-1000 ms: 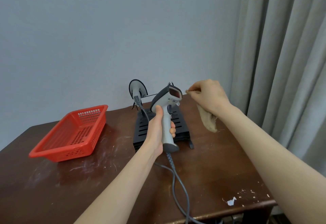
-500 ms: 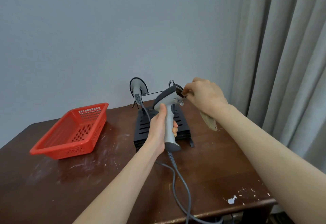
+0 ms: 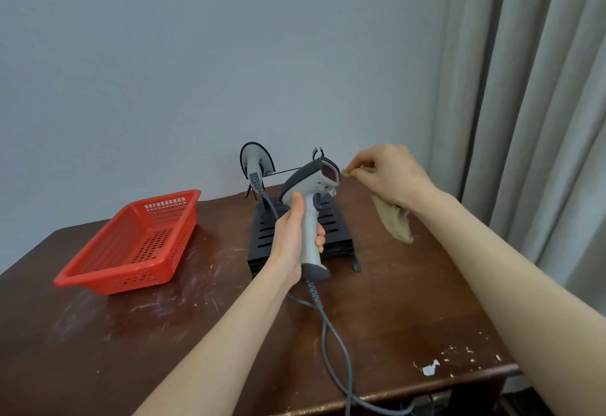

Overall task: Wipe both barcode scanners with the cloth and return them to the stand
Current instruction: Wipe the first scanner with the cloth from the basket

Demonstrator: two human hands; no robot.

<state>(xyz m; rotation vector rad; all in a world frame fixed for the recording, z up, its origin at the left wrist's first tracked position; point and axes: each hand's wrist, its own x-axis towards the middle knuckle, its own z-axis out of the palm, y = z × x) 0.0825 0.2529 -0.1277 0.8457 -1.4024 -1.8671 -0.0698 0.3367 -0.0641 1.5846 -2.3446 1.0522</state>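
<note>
Grey-and-white scanner point(image 3: 308, 205) stands upright in the left hand point(image 3: 292, 235); right hand point(image 3: 390, 176) pinches a beige cloth point(image 3: 393, 219).

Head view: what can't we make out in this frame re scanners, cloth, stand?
- Second scanner: seen from behind on the stand; its window faces away.
- Held scanner: the left hand covers the grip's left side.
- Cloth: the upper part is bunched inside the right hand; contact with the scanner window is unclear.
- Cable: it runs off the bottom edge, so its end is unseen.
- Stand: its cradle is hidden behind the held scanner.
</note>
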